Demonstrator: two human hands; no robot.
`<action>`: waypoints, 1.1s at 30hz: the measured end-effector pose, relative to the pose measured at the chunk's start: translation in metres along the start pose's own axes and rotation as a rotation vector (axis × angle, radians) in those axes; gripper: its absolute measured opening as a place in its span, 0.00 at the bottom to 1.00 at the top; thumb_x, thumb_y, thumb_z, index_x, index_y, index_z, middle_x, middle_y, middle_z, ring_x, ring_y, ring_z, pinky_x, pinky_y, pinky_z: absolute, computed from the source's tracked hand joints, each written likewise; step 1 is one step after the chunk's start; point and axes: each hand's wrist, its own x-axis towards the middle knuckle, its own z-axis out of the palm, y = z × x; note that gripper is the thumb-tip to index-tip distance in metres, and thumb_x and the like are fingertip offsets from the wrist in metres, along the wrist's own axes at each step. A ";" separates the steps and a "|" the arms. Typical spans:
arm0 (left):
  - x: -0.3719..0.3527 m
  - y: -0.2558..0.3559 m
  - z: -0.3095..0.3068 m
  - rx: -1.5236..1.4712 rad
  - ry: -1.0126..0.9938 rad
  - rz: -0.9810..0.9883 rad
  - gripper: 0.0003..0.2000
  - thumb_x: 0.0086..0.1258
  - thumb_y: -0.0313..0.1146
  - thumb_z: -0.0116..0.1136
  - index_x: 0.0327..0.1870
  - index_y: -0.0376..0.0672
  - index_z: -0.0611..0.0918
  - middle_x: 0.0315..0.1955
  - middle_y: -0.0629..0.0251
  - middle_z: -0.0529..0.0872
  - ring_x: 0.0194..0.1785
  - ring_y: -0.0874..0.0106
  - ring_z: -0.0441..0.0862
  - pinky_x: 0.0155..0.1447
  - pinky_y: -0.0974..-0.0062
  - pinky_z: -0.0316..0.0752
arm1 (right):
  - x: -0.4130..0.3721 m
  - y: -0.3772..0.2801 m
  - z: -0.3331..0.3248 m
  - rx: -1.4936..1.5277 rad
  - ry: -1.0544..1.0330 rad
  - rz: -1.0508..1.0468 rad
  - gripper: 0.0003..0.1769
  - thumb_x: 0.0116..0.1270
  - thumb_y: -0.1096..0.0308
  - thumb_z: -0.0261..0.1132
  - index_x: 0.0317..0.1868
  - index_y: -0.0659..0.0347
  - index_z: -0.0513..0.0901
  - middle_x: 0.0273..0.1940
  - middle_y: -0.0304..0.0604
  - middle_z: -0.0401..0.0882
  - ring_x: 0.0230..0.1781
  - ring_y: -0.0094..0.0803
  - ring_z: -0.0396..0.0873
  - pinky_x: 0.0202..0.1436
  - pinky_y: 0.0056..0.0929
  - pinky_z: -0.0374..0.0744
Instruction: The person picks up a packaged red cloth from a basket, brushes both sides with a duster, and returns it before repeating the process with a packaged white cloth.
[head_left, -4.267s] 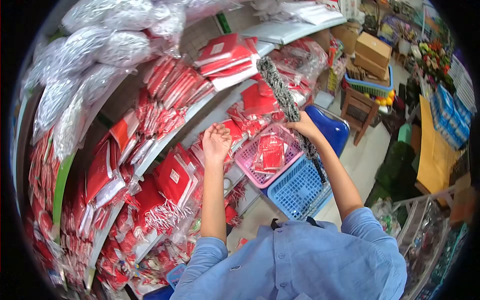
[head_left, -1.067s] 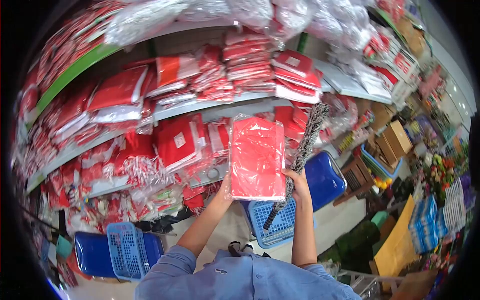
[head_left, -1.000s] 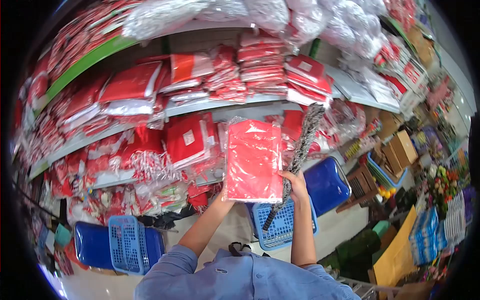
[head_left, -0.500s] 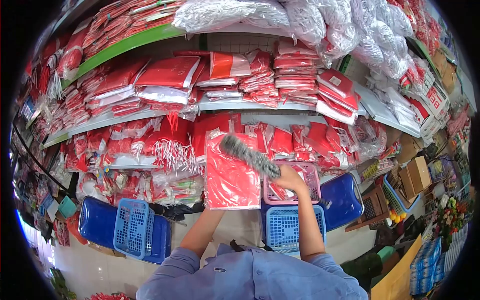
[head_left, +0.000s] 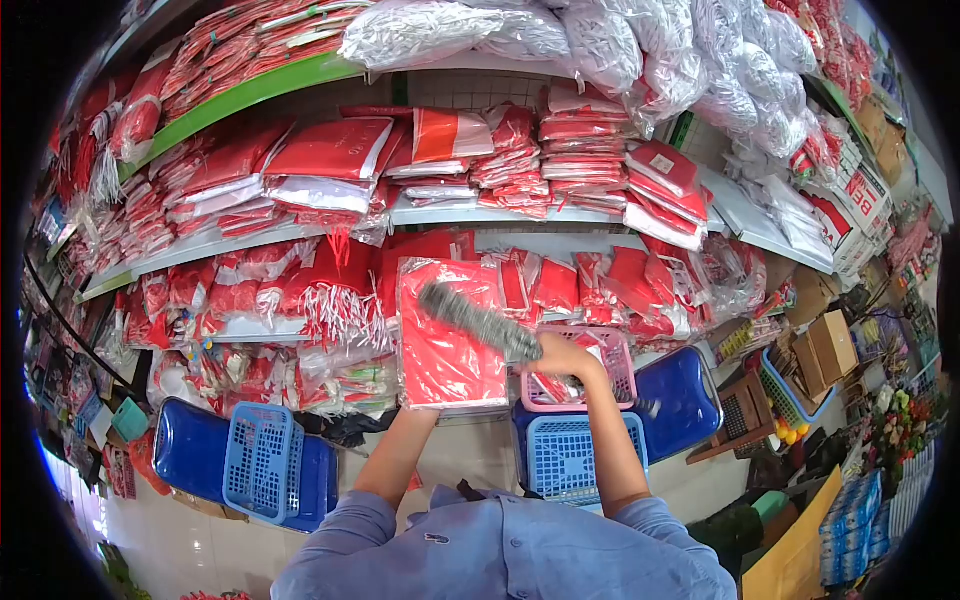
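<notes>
A red packet in clear plastic wrap (head_left: 450,370) is held up in front of the shelves. My left forearm (head_left: 400,450) runs up to its lower edge, and the packet hides the left hand beneath it. In my right hand (head_left: 568,358), the fingers are wrapped around a grey fluffy duster (head_left: 480,322). The duster slants across the upper part of the packet, its head pointing to the upper left. Its handle end shows to the right, past my wrist.
Shelves (head_left: 440,213) ahead carry stacks of red packets and white bundles. Below stand a pink basket (head_left: 628,375), a blue basket (head_left: 640,432) and another blue basket (head_left: 268,412) with blue stools (head_left: 680,393). Cardboard boxes (head_left: 830,345) stand at the right.
The packet and both hands have shifted slightly left in view. The duster has moved a little down and left over the packet, and its head is blurred.
</notes>
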 end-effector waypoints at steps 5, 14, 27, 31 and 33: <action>0.005 -0.007 0.002 0.010 -0.004 -0.026 0.28 0.59 0.31 0.58 0.62 0.41 0.65 0.57 0.59 0.70 0.58 0.65 0.72 0.61 0.68 0.70 | -0.010 0.015 -0.004 -0.091 -0.010 -0.014 0.24 0.48 0.57 0.69 0.40 0.68 0.79 0.30 0.51 0.81 0.31 0.34 0.78 0.41 0.32 0.74; 0.009 -0.019 0.008 0.055 -0.010 -0.062 0.32 0.56 0.28 0.62 0.63 0.41 0.63 0.59 0.59 0.69 0.59 0.66 0.71 0.61 0.68 0.69 | -0.029 -0.004 -0.017 -0.055 -0.043 0.002 0.23 0.45 0.55 0.69 0.32 0.69 0.79 0.26 0.48 0.79 0.27 0.33 0.76 0.37 0.34 0.74; 0.035 -0.035 0.015 0.316 0.054 -0.040 0.37 0.52 0.25 0.66 0.65 0.42 0.60 0.62 0.60 0.66 0.61 0.66 0.69 0.62 0.69 0.68 | -0.054 -0.004 -0.014 0.646 0.385 0.029 0.22 0.58 0.53 0.69 0.40 0.63 0.76 0.33 0.35 0.76 0.34 0.21 0.71 0.38 0.22 0.71; 0.046 -0.039 0.022 0.601 0.171 0.092 0.39 0.50 0.24 0.68 0.65 0.42 0.60 0.62 0.60 0.65 0.61 0.67 0.69 0.62 0.69 0.68 | -0.059 -0.027 -0.011 0.934 0.542 0.151 0.27 0.58 0.54 0.69 0.50 0.64 0.72 0.44 0.38 0.75 0.45 0.23 0.72 0.48 0.24 0.71; 0.039 -0.027 0.043 0.557 0.162 0.107 0.34 0.56 0.31 0.64 0.65 0.42 0.61 0.61 0.59 0.67 0.60 0.65 0.70 0.62 0.67 0.68 | -0.059 -0.027 -0.013 0.938 0.543 0.126 0.27 0.54 0.65 0.70 0.52 0.65 0.72 0.43 0.38 0.75 0.43 0.25 0.73 0.47 0.25 0.72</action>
